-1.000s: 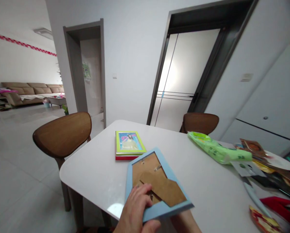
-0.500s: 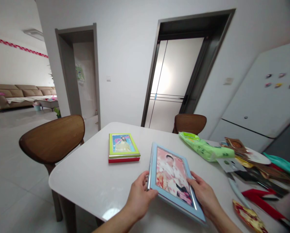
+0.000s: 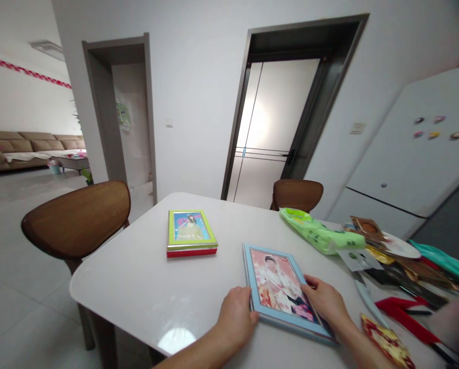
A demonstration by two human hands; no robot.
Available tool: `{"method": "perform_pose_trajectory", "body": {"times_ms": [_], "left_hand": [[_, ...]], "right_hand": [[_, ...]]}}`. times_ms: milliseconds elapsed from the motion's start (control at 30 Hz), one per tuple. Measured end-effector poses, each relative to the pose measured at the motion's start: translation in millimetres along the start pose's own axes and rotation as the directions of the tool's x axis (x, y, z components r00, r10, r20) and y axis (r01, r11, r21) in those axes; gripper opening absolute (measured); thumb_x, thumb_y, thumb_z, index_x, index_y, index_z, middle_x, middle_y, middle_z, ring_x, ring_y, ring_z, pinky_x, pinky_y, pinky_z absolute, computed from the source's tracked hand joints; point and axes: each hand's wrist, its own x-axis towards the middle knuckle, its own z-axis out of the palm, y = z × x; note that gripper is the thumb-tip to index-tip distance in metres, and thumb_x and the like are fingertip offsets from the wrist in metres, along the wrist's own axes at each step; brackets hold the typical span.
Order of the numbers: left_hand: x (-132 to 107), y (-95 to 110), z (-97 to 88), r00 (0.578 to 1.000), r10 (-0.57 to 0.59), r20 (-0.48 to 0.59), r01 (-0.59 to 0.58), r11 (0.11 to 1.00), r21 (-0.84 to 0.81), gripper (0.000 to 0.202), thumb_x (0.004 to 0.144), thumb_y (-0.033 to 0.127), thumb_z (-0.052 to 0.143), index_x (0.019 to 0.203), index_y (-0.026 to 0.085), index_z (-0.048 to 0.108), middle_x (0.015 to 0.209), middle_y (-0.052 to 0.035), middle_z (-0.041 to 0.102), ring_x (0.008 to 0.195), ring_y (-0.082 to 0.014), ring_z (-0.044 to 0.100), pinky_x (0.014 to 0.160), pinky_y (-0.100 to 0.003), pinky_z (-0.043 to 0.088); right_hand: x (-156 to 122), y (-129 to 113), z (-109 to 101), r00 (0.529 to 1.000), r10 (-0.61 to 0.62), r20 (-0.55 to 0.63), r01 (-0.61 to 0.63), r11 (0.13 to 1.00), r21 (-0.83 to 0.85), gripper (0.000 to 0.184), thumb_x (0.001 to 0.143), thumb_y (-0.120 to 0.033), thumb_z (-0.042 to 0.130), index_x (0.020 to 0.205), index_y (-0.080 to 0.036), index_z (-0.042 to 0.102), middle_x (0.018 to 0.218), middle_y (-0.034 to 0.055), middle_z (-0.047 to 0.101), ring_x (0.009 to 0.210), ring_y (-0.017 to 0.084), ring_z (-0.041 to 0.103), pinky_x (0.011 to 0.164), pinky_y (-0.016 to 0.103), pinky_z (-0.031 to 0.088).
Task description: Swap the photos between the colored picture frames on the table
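Note:
A light-blue picture frame (image 3: 270,311) with a pink photo lies face up, low over or on the white table. My left hand (image 3: 237,315) grips its near left side, thumb on the front corner and fingers curled at the edge. On the opposite long side, my right hand (image 3: 325,300) holds the frame with the thumb over its border; the other fingers are partly hidden. Farther left on the table, a lime-green picture frame (image 3: 170,230) rests on top of a red one (image 3: 191,253). Whether more blue frames lie beneath the held one, I cannot tell.
The white table (image 3: 137,277) has a green-packaged pack (image 3: 321,233) at its far right. Beside it are a white plate (image 3: 406,248), a red-handled tool (image 3: 402,315) and assorted clutter. Brown chairs (image 3: 79,220) stand at the left and far side.
The blue frame has been lowered and flattened toward the tabletop, its far edge coming nearer to me. Both hands moved with it and kept hold. The view shifted slightly.

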Motion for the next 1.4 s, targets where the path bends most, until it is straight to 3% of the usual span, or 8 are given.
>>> {"method": "perform_pose_trajectory", "body": {"times_ms": [200, 367, 500, 867, 1033, 1167, 1233, 1400], "left_hand": [[14, -29, -57.1, 0.967, -0.140, -0.214, 0.103, 0.979, -0.174, 0.041, 0.065, 0.011, 0.062, 0.105, 0.015, 0.051, 0.105, -0.0077, 0.054, 0.097, -0.0219, 0.047, 0.089, -0.033, 0.032], [28, -54, -110.6, 0.876, -0.350, -0.333, 0.193, 0.885, -0.423, 0.026, 0.083, 0.027, 0.049, 0.106, 0.015, 0.047, 0.107, -0.0065, 0.050, 0.091, -0.0196, 0.052, 0.076, -0.039, 0.044], [23, -60, -122.7, 0.851, -0.427, -0.307, 0.187, 0.791, -0.582, 0.026, 0.084, 0.028, 0.048, 0.106, 0.015, 0.047, 0.106, -0.0061, 0.051, 0.087, -0.0185, 0.054, 0.073, -0.038, 0.046], [-2, -50, -120.1, 0.857, -0.339, -0.388, -0.105, 0.622, -0.776, 0.018, 0.083, 0.024, 0.045, 0.096, 0.015, 0.053, 0.092, -0.0053, 0.061, 0.082, -0.0171, 0.058, 0.072, -0.029, 0.046], [-40, -19, -120.1, 0.869, -0.232, -0.436, -0.170, 0.688, -0.705, 0.026, 0.071, 0.023, 0.057, 0.094, 0.013, 0.057, 0.089, -0.0054, 0.064, 0.083, -0.0203, 0.058, 0.077, -0.028, 0.044], [-77, 14, -122.9, 0.902, 0.065, -0.426, -0.199, 0.940, -0.278, 0.028, 0.072, 0.016, 0.052, 0.099, 0.016, 0.057, 0.089, -0.0033, 0.063, 0.078, -0.0183, 0.057, 0.072, -0.027, 0.044], [-90, 23, -121.6, 0.891, 0.301, -0.339, -0.298, 0.952, 0.064, 0.035, 0.071, 0.014, 0.048, 0.105, 0.018, 0.054, 0.093, -0.0047, 0.063, 0.080, -0.0188, 0.057, 0.073, -0.028, 0.044], [-102, 10, -103.6, 0.764, 0.645, 0.017, -0.556, 0.644, 0.526, 0.035, 0.071, 0.018, 0.045, 0.105, 0.011, 0.053, 0.104, -0.0145, 0.059, 0.084, -0.0237, 0.057, 0.075, -0.033, 0.044]], "right_hand": [[-12, -65, 10, 0.960, -0.278, -0.041, 0.276, 0.960, -0.049, 0.040, 0.072, -0.026, 0.038, 0.102, -0.009, 0.056, 0.104, 0.0138, 0.059, 0.097, 0.024, 0.052, 0.087, 0.036, 0.034], [-35, -171, 59, 0.791, -0.606, 0.079, 0.605, 0.795, 0.035, 0.036, 0.073, -0.023, 0.042, 0.106, -0.015, 0.054, 0.107, 0.0052, 0.058, 0.099, 0.014, 0.049, 0.088, 0.023, 0.032], [-44, -232, 90, 0.695, -0.713, 0.092, 0.713, 0.700, 0.044, 0.044, 0.069, -0.018, 0.048, 0.113, -0.018, 0.048, 0.112, 0.0066, 0.054, 0.103, 0.018, 0.045, 0.087, 0.029, 0.030], [-94, -236, 79, 0.605, -0.781, 0.153, 0.775, 0.622, 0.110, 0.028, 0.069, -0.030, 0.053, 0.096, -0.024, 0.058, 0.099, 0.0067, 0.056, 0.094, 0.021, 0.048, 0.082, 0.034, 0.034], [-103, -216, 50, 0.790, -0.600, 0.126, 0.444, 0.701, 0.558, 0.050, 0.075, -0.041, 0.041, 0.119, -0.018, 0.042, 0.124, 0.0105, 0.044, 0.115, 0.022, 0.036, 0.095, 0.040, 0.028], [-120, -203, 21, 0.896, -0.365, 0.252, -0.008, 0.554, 0.833, 0.057, 0.073, -0.049, 0.042, 0.123, -0.024, 0.035, 0.126, 0.0069, 0.043, 0.114, 0.021, 0.039, 0.088, 0.036, 0.037], [-131, -197, 9, 0.907, -0.304, 0.291, -0.148, 0.418, 0.896, 0.057, 0.072, -0.050, 0.043, 0.124, -0.027, 0.033, 0.123, 0.0061, 0.046, 0.109, 0.021, 0.045, 0.081, 0.035, 0.043], [-148, -181, 0, 0.804, -0.274, 0.528, -0.465, 0.266, 0.845, 0.057, 0.070, -0.044, 0.048, 0.122, -0.022, 0.038, 0.098, 0.0087, 0.063, 0.083, 0.024, 0.061, 0.068, 0.036, 0.048]]}}
